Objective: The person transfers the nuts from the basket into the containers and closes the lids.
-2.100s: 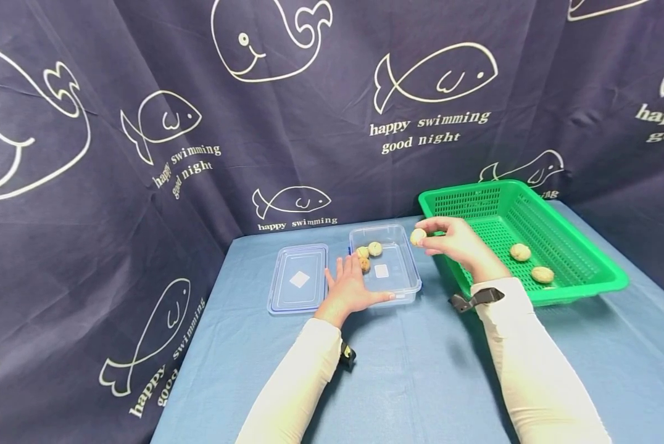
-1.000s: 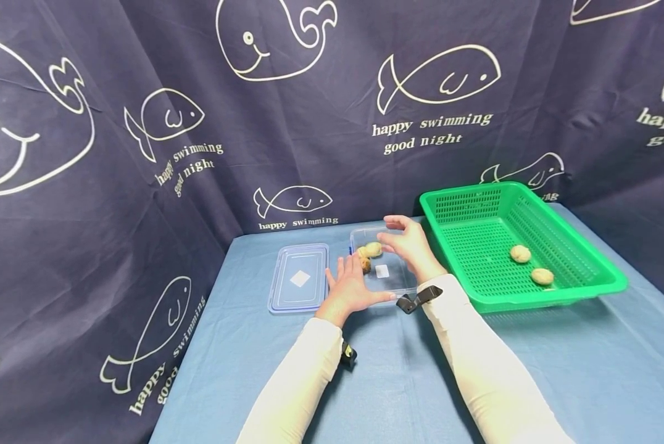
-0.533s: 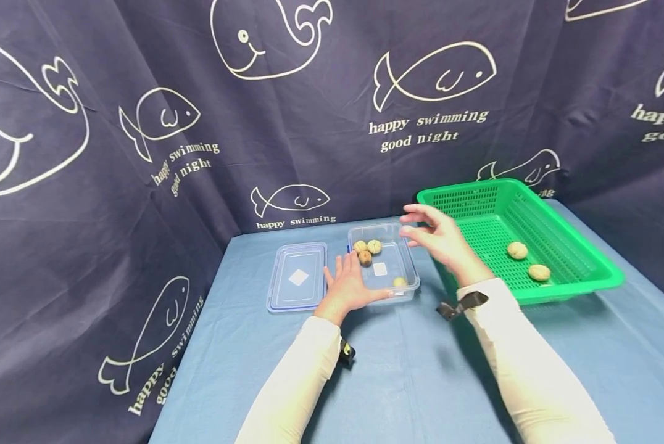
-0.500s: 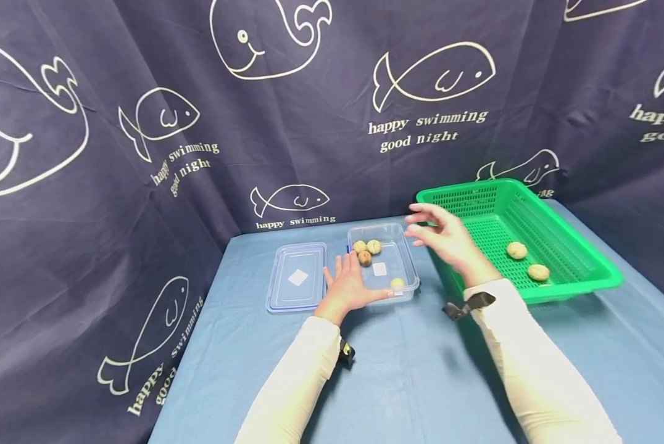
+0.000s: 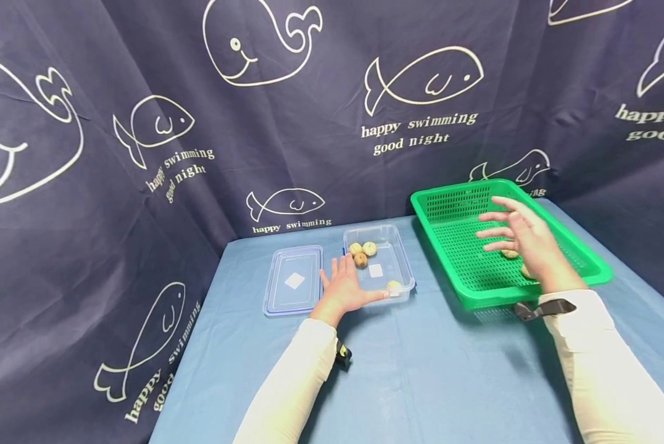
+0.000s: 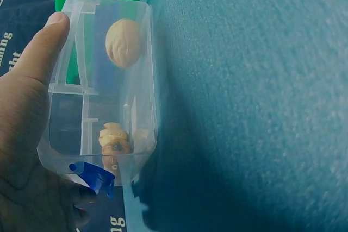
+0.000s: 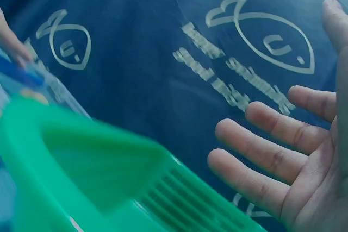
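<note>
- clear plastic box (image 5: 400,258) is touched by the left hand (image 5: 343,290) — grip spread wide
- four walnuts (image 5: 369,248) are seen inside — three kinda bunched, one off alone
- right hand (image 5: 532,243) is held over the green basket (image 5: 453,246), grip apart; two walnuts (image 5: 511,254) part-hidden there

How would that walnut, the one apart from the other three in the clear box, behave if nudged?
The walnut would probably roll, perhaps unevenly, being rounded but slightly oval. Looking wrinkled rather than smooth, it's likely not very slippery. It probably wouldn't go far: the clear box has walls around it.
</note>
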### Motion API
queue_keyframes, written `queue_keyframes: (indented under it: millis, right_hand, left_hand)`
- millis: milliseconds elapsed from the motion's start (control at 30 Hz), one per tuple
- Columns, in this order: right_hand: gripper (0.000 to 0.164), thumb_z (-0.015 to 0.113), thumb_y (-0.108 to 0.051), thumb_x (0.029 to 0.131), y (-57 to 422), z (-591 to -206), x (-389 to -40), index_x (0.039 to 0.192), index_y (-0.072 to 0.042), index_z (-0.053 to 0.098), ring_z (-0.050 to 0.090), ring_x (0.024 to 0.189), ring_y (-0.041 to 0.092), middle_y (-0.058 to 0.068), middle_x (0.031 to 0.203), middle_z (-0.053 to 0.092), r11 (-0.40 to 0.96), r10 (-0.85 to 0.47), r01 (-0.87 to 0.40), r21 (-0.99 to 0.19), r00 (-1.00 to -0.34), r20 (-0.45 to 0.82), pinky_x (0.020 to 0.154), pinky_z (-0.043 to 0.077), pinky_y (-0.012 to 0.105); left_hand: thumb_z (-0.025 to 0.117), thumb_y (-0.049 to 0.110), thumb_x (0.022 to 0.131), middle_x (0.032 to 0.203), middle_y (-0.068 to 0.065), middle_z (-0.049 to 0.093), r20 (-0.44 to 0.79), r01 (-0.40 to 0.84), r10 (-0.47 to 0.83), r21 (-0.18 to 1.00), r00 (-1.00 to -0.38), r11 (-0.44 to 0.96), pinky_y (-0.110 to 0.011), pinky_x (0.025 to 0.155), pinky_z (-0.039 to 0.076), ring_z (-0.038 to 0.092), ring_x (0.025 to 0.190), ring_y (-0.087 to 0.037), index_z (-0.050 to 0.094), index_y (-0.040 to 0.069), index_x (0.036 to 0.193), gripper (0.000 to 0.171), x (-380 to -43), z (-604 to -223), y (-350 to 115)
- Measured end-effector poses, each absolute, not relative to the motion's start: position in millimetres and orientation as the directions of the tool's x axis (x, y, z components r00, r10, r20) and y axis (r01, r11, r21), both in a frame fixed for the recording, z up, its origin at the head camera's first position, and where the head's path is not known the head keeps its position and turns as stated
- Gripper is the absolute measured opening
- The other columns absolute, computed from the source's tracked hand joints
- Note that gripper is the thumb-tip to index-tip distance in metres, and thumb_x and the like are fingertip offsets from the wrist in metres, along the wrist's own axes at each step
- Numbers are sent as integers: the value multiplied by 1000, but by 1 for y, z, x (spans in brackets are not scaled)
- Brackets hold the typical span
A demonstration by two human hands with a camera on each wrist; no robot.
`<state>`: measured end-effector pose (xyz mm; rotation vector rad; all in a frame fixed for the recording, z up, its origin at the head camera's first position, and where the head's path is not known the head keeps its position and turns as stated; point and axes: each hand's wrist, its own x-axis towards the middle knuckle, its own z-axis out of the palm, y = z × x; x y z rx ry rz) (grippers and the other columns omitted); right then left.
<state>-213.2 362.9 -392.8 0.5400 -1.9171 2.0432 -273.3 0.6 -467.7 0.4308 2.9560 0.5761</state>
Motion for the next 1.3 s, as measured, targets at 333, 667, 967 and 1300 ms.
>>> queue_keyframes:
  millis: [333,667,967,1300]
  right_hand:
    - [42,38,-29,111,410,-403,-209,145,-7,49,75,94,20,9,121,67,-151,11,-458,-876,-887,461,68,61,33]
    - [39,36,-36,110,425,-378,-227,139,-14,52,74,96,19,2,117,69,-190,-33,-364,-912,-926,376,69,61,33]
    - [40,42,-45,104,439,-388,-265,128,-18,58,75,93,23,2,110,72,-354,-2,-205,-912,-975,220,67,62,40]
    - [58,47,-54,101,454,-416,-272,144,-16,44,73,91,12,-12,107,66,-161,81,-109,-981,-992,96,69,61,34]
  left_hand:
    - [71,81,69,169,-13,12,-59,244,289,391,-956,888,-64,118,-2,0,156,-32,7,6,163,137,-274,-470,1]
    - [72,80,70,169,-15,13,-41,255,297,407,-954,877,-65,118,-1,2,156,-35,10,4,162,135,-269,-466,0]
    - [72,81,68,168,-15,15,-35,256,296,409,-955,876,-66,118,2,4,155,-35,11,4,162,136,-267,-464,-1]
    - [71,82,68,168,-15,17,-14,266,295,392,-956,881,-67,117,5,7,155,-36,13,3,162,136,-269,-467,-1]
